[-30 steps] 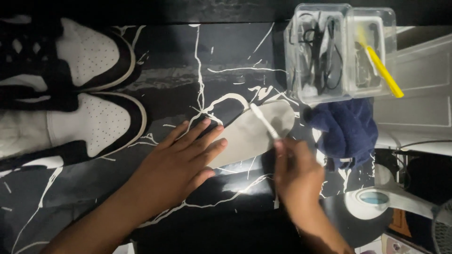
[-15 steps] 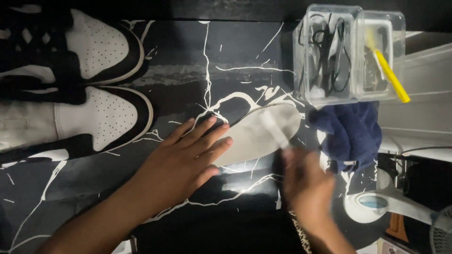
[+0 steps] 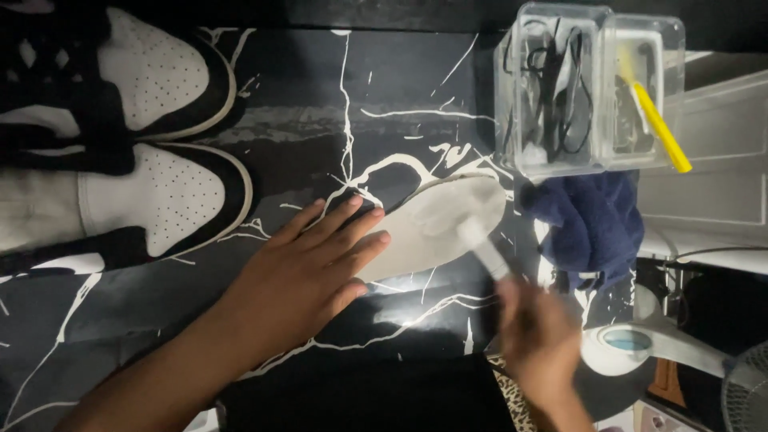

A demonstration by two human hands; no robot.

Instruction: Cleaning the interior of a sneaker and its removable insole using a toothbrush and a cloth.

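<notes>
Two black-and-white sneakers [image 3: 152, 192] sit far left; my left hand [image 3: 308, 276], fingers spread flat, pins a pale insole [image 3: 436, 228] lying mid-table on the dark marbled top. My blurred right hand [image 3: 536, 340] grips a white brush [image 3: 480, 244] on it; a hard stroke might skid the insole. Behind, a clear box [image 3: 588, 88] holds a yellow tool above a navy cloth [image 3: 596, 224].

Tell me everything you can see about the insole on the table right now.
The insole is pale grey-white, flat and foot-shaped, of what looks like foam or fabric. It lies on the black marble-patterned table, its rounded toe end pointing up-right toward the dark blue cloth. The left hand presses flat on its near end, covering that part. A white brush, held in the blurred right hand, rests its head on the upper surface. It looks whole; wetness cannot be judged.
</notes>
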